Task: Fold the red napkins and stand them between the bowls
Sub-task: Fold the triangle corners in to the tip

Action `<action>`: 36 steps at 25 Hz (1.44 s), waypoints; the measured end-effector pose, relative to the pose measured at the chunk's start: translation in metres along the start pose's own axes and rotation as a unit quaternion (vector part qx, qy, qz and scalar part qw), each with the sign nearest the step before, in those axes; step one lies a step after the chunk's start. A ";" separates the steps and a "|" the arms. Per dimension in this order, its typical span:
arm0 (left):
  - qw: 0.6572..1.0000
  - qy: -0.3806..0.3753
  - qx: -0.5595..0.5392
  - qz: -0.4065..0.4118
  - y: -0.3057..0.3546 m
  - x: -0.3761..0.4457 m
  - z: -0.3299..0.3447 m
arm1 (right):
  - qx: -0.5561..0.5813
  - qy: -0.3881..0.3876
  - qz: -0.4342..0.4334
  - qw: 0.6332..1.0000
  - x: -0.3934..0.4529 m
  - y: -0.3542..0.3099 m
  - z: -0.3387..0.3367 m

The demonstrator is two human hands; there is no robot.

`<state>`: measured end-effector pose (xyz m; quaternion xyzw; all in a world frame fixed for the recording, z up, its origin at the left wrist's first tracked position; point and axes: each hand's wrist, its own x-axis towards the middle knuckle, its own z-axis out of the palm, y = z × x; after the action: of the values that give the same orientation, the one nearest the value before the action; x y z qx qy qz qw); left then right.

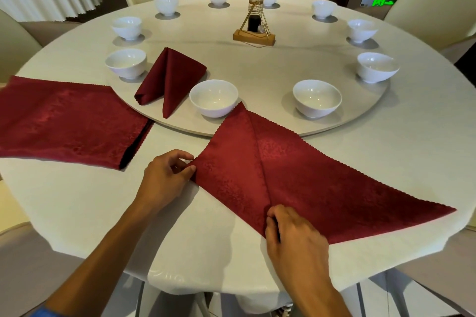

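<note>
The half-folded napkin [296,175] runs ten-to-four between the grips: left hand [164,180] pinches its nine-o'clock corner, right hand [293,236] pinches the six-o'clock fold.

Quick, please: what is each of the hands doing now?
Left hand: pinches the left corner of the red napkin.
Right hand: pinches the napkin's near edge at the fold.

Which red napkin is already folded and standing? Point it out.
The folded napkin on the turntable, between two bowls at left. The stack lies flat; the third is mid-fold in both hands.
</note>
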<state>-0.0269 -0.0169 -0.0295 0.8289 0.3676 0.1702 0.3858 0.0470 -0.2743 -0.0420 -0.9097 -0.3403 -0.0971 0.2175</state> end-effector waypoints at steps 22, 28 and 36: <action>0.880 -0.058 0.224 0.415 0.032 -0.121 0.059 | -0.021 0.077 -0.139 0.987 -0.019 0.035 0.005; 0.908 -0.065 0.333 0.244 -0.045 -0.058 0.009 | -0.021 0.064 -0.139 0.988 -0.018 0.036 0.005; 0.854 -0.141 0.364 0.344 0.006 -0.114 0.034 | -0.012 0.079 -0.130 0.988 -0.020 0.033 0.007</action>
<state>-0.0817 -0.1212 -0.0466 0.9987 0.0362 0.0280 0.0212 0.0545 -0.3051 -0.0652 -0.8498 -0.4360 -0.2003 0.2183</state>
